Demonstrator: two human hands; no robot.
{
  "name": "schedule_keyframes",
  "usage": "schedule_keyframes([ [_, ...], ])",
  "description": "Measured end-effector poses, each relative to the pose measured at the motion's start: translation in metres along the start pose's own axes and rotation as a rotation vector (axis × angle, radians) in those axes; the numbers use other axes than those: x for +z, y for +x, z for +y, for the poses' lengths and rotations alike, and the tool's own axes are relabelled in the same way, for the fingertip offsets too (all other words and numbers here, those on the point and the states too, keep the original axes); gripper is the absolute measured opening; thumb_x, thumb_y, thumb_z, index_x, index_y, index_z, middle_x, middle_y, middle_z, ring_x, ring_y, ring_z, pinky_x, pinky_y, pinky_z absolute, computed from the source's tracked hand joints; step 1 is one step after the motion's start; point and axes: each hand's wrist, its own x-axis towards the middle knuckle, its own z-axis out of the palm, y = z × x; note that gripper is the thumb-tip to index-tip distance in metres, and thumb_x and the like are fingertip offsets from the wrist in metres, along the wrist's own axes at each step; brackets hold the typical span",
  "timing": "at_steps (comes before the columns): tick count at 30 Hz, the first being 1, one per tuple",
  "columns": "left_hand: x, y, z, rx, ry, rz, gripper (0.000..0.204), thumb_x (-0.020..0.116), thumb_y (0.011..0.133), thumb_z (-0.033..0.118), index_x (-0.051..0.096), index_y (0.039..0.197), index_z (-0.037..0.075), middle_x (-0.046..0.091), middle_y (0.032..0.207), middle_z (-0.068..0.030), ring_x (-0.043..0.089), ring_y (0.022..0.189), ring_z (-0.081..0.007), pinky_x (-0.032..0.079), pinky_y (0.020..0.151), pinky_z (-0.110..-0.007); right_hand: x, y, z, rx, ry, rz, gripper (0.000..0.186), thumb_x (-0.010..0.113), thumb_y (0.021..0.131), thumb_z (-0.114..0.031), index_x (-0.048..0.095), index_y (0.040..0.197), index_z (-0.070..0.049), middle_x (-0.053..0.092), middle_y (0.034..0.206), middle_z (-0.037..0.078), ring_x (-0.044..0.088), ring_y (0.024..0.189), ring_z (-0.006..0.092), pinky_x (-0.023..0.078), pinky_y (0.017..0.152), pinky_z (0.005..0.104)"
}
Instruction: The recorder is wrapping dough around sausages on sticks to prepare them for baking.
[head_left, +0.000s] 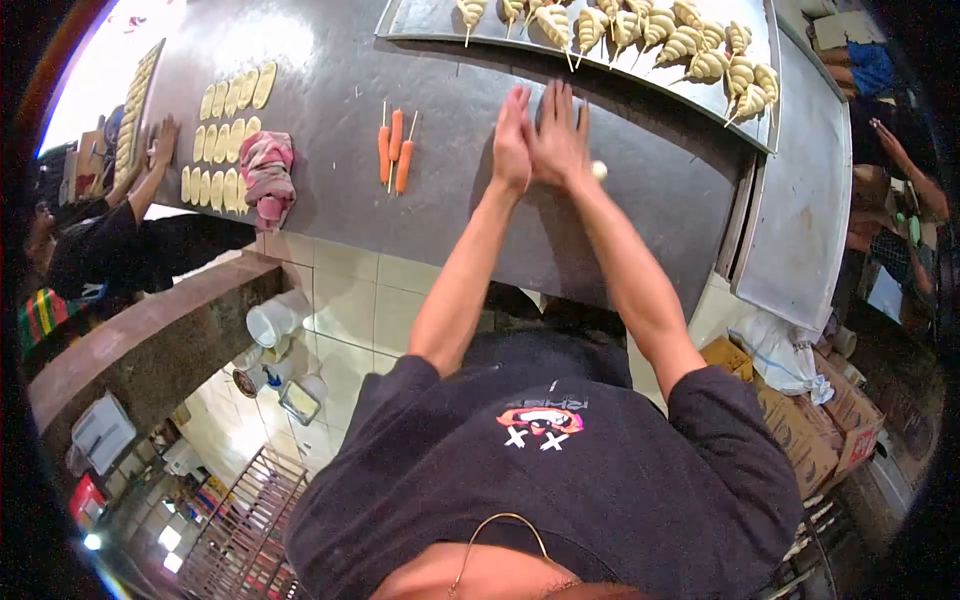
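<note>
Both my arms reach over the grey metal worktable (410, 235). My left hand (512, 145) is tilted on its edge, with fingers stretched out. Beside it my right hand (560, 140) points away from me, fingers straight and slightly apart. A small pale lump of dough (599, 170) shows at the right hand's outer edge; whether more dough lies beneath the palms is hidden. To the left lie several orange sausages on sticks (396, 150). At the far right, a metal tray (430, 22) carries several dough-wrapped sticks (680, 44).
Flattened dough ovals (218, 142) lie in rows at the left, next to a crumpled pink cloth (267, 178). Another person's hand (164, 140) rests at the left edge. A bare metal tray (800, 190) lies right of the table; cardboard boxes (800, 430) stand below.
</note>
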Motion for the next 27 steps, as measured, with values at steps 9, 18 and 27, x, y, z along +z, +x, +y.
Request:
schedule_keyframes([
  [9,-0.035,-0.155,-0.006,0.403,1.688,-0.482,0.093,0.044,0.090,0.063,0.024,0.151,-0.004,0.023,0.158,-0.0201,0.021,0.148,-0.0320,0.013,0.121,-0.045,-0.065,-0.169,0.011,-0.099,-0.144,-0.182,0.085,0.035,0.096,-0.056,0.027,0.146,0.013,0.024,0.155,0.029,0.018,0.147,0.0384,0.010,0.120,0.0508],
  [18,-0.033,0.015,0.006,0.327,1.932,0.255,0.092,0.035,0.095,0.061,0.006,0.154,-0.003,0.011,0.162,-0.0183,0.009,0.151,-0.0263,0.001,0.119,-0.053,-0.069,-0.007,0.059,0.471,-0.225,-0.012,0.100,0.029,0.092,-0.072,0.026,0.145,0.013,0.026,0.153,0.031,0.019,0.146,0.0401,0.005,0.118,0.0575],
  [27,-0.103,-0.153,0.043,0.336,1.846,-0.582,0.082,0.048,0.093,0.053,0.021,0.154,0.005,0.023,0.160,-0.0116,0.021,0.148,-0.0268,0.015,0.119,-0.051,-0.109,-0.224,0.047,-0.012,-0.205,-0.216,0.103,0.036,0.087,-0.074,0.024,0.148,0.009,0.021,0.157,0.025,0.017,0.148,0.0367,0.011,0.119,0.0540],
])
